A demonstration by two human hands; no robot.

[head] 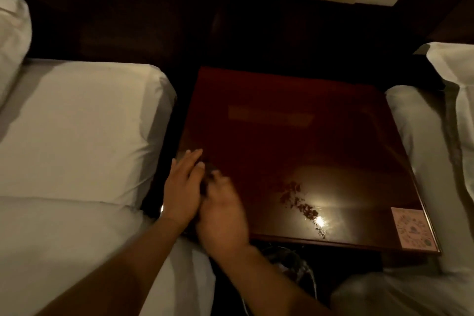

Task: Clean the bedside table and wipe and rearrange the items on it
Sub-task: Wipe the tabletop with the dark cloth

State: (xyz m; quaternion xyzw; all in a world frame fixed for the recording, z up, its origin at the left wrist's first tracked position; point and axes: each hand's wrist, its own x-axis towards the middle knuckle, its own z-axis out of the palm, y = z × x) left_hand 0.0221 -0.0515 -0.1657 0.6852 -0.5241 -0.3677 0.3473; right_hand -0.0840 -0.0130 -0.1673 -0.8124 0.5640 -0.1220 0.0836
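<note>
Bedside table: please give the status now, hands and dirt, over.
Left hand flat on bedside table, near left corner. Right hand beside it, blurred, grip unclear. Dark crumbs on top, near front. Pink card at near right corner.

Left hand (pixel 182 188) lies flat, fingers straight; blurred right hand (pixel 222 215) touches it.

Head view, looking down. A glossy dark-red bedside table (pixel 295 136) stands between the left bed (pixel 77 123) and the right bed (pixel 425 167), both in white linen. The left hand (pixel 182 187) lies flat with straight fingers at the table's near-left corner. The right hand (pixel 223 218), blurred, is just beside it, its grip unclear. Dark specks (pixel 300 200) lie near a light glare, and a pink card (pixel 413 228) occupies the near-right corner.
</note>
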